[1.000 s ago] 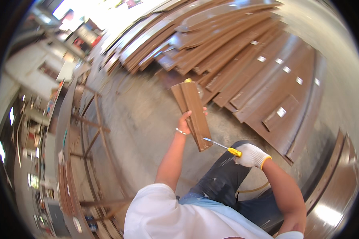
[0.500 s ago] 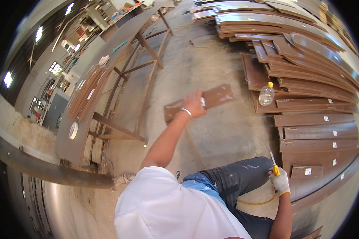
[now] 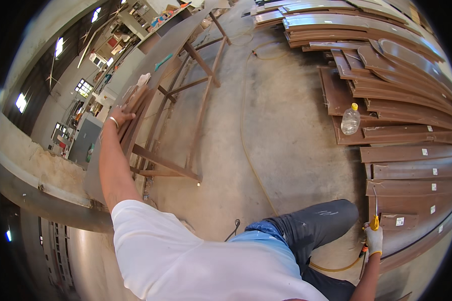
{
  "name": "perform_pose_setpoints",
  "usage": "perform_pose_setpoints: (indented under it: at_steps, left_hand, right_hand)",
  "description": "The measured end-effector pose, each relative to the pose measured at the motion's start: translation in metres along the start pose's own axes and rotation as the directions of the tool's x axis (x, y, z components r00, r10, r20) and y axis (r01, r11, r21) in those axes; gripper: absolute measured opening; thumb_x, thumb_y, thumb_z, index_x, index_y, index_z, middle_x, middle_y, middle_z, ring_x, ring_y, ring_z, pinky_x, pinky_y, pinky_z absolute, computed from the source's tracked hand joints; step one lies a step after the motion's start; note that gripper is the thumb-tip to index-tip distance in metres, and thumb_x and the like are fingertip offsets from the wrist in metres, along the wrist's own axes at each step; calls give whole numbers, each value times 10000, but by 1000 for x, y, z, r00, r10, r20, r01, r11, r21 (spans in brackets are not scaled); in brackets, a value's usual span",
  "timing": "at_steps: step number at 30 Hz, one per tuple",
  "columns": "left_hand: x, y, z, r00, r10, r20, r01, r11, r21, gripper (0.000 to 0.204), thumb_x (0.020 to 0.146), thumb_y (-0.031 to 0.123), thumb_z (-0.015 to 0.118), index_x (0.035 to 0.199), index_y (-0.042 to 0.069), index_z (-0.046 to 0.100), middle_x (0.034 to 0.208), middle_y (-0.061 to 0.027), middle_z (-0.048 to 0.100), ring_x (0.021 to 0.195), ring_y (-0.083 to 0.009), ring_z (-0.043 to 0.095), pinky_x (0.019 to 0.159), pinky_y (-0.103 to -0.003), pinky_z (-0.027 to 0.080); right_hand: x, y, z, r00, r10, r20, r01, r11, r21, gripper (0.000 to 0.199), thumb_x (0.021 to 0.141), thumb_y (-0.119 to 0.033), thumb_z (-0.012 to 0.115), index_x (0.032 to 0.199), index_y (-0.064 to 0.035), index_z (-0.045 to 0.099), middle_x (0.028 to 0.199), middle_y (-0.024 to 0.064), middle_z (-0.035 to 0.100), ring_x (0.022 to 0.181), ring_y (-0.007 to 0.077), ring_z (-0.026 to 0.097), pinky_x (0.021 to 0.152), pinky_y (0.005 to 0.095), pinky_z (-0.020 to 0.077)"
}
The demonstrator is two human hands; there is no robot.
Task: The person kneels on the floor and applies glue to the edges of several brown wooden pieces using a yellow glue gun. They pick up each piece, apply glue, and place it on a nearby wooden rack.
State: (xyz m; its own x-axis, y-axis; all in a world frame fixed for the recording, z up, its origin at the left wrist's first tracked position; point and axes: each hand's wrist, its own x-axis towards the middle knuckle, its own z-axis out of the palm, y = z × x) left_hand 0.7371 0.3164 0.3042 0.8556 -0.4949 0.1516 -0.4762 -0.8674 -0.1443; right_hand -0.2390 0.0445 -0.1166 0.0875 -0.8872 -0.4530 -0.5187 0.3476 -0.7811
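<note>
The brown wooden strips [image 3: 133, 116] lay in the upper left of the frame, a few stacked narrow lengths resting along the edge of the long tabletop [image 3: 158, 65]. The left hand [image 3: 116, 116] rested on their near end, fingers bent over the top strip and thumb alongside; whether they truly clamped it could not be told. The strips looked stiff, flat and fairly light, probably smooth-faced and prone to sliding over one another. A hold around the whole bundle near its middle, rather than at one end, would likely keep the lengths from fanning out.

The right hand [image 3: 374, 239], in a white glove, hung in the lower right of the frame with fingers closed around the yellow handle of a screwdriver [image 3: 375, 213], whose thin shaft pointed upward.

A brown frame of angled metal legs [image 3: 186, 125] stood beneath the tabletop on the concrete floor [image 3: 286, 125]. A clear plastic bottle [image 3: 350, 119] with a yellow cap stood on brown panels [image 3: 412, 125] spread across the right side. A yellow hose [image 3: 246, 130] ran over the floor through the centre.
</note>
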Motion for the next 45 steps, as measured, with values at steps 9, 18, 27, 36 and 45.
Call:
perform_pose_setpoints:
  at_steps: [9, 18, 27, 36, 45]
  left_hand:
    - [-65, 188, 113, 558, 198, -806, -32, 976, 217, 486, 871, 120, 693, 1354, 167, 675, 1511, -158, 556, 1422, -388, 477, 1165, -607, 357]
    - [-355, 614, 311, 316, 931, -185, -829, 175, -532, 497, 875, 146, 741, 1360, 105, 641, 1325, -172, 663, 1237, -396, 616, 1073, -505, 479]
    - [-610, 780, 303, -55, 990, -133, -569, -141, -810, 445, 898, 125, 700, 1336, 85, 635, 1141, -140, 713, 1005, -328, 682, 922, -430, 543]
    - [-604, 838, 316, 89, 962, -258, -752, -105, -651, 625, 867, 245, 782, 1407, 45, 538, 1350, -205, 569, 1292, -404, 511, 1095, -507, 429]
    - [-740, 879, 289, -64, 997, 52, -906, -36, -421, 1013, 805, 435, 863, 1597, 80, 339, 1649, -230, 353, 1496, -373, 380, 1159, -513, 391]
  right_hand:
    - [-28, -10, -15, 994, 24, -106, -41, 987, -157, 375, 913, -355, 756, 979, 13, 743, 770, 124, 712, 722, 216, 691, 693, 402, 529]
    - [-83, -8, -43, 862, 453, -229, -421, 890, 176, 207, 901, -227, 653, 855, -27, 674, 674, 81, 645, 524, 199, 636, 547, 365, 538]
    - [-155, 82, -62, 503, 740, -448, -515, 672, 532, 280, 921, -268, 648, 877, 8, 627, 608, 94, 596, 482, 234, 630, 479, 389, 521]
    - [-172, 69, -60, 505, 746, -435, -492, 663, 565, 273, 920, -261, 699, 976, 5, 674, 716, 89, 660, 541, 220, 668, 526, 386, 563]
    - [-156, 21, -38, 577, 750, -324, -746, 645, 166, 317, 901, -290, 644, 985, -9, 764, 812, 158, 762, 722, 274, 766, 699, 400, 597]
